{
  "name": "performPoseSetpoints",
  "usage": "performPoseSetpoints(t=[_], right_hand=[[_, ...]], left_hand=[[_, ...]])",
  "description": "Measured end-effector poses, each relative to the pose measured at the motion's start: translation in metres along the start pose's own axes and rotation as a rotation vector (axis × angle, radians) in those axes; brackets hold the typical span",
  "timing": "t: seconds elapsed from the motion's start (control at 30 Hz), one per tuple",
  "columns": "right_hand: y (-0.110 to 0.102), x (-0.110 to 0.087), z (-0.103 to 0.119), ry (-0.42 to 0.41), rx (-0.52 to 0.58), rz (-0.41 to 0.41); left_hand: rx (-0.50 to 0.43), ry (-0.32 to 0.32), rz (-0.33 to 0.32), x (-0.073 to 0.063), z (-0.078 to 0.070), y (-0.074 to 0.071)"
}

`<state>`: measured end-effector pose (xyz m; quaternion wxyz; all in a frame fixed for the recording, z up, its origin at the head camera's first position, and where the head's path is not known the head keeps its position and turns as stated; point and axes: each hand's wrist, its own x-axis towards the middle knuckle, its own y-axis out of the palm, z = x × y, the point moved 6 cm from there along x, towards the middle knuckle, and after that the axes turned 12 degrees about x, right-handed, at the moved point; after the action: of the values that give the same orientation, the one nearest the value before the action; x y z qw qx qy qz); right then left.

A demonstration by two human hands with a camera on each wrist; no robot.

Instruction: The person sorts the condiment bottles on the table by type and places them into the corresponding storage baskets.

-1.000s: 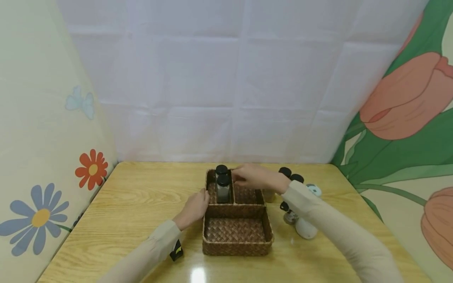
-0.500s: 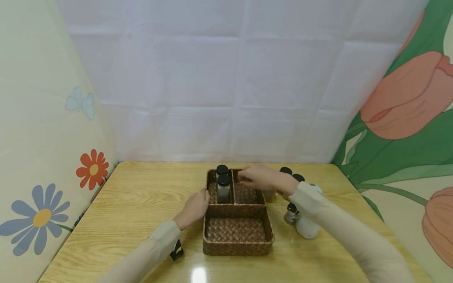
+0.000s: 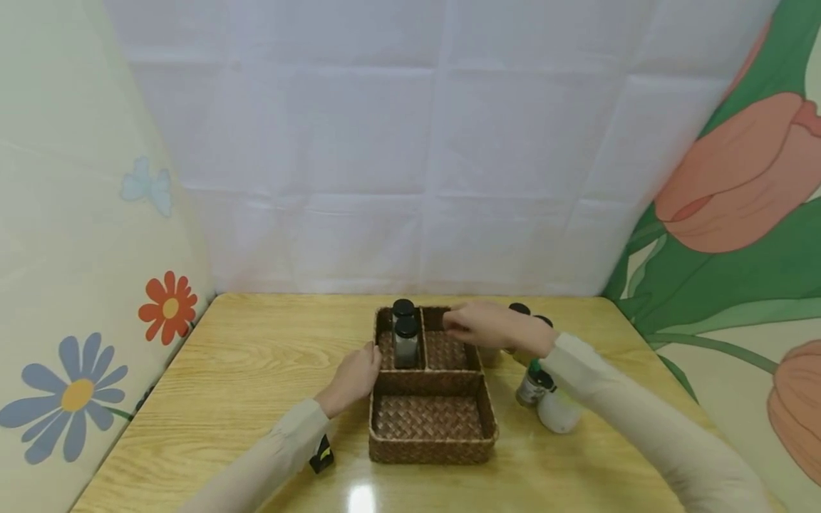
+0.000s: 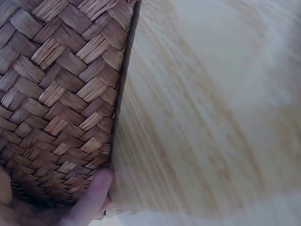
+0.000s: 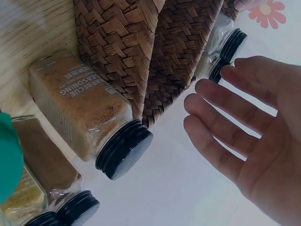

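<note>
A brown woven basket [image 3: 432, 451] with three compartments stands on the table. My left hand [image 3: 351, 377] grips its left side; in the left wrist view the thumb [image 4: 96, 195] lies along the edge of the woven wall. Two clear jars with black lids, a front jar [image 3: 405, 348] and a rear jar [image 3: 403, 308], stand in the back left compartment. My right hand [image 3: 497, 326] hovers over the back right compartment, fingers loosely bent and holding nothing. In the right wrist view, a jar labelled barbecue seasoning [image 5: 80, 106] stands right beside the basket's outer wall.
Right of the basket, partly behind the right arm, are more black-lidded jars [image 3: 518, 309], a small labelled jar [image 3: 532, 390] and a white rounded container [image 3: 558, 413]. A black item with a yellow mark [image 3: 322, 456] lies by the left sleeve. A white cloth [image 3: 410, 178] hangs behind the table.
My right hand has moved right, away from the divider beside the two jars, across the back right compartment. The left hand stays on the basket's side.
</note>
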<state>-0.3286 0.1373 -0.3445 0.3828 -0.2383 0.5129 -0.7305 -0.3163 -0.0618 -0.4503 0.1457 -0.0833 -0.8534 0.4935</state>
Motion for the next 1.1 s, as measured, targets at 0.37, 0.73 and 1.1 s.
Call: performPoseSetpoints(t=[0.37, 0.73, 1.1], right_hand=[[-0.008, -0.011, -0.01, 0.051, -0.007, 0.018], [-0.003, -0.024, -0.02, 0.088, -0.004, 0.007], [-0.004, -0.034, -0.021, 0.075, 0.032, -0.008]], left_hand=[[0.014, 0.037, -0.007, 0.002, -0.003, -0.003], [0.021, 0.013, 0.006, 0.0, -0.003, -0.005], [0.009, 0.016, 0.02, -0.001, -0.003, -0.001]])
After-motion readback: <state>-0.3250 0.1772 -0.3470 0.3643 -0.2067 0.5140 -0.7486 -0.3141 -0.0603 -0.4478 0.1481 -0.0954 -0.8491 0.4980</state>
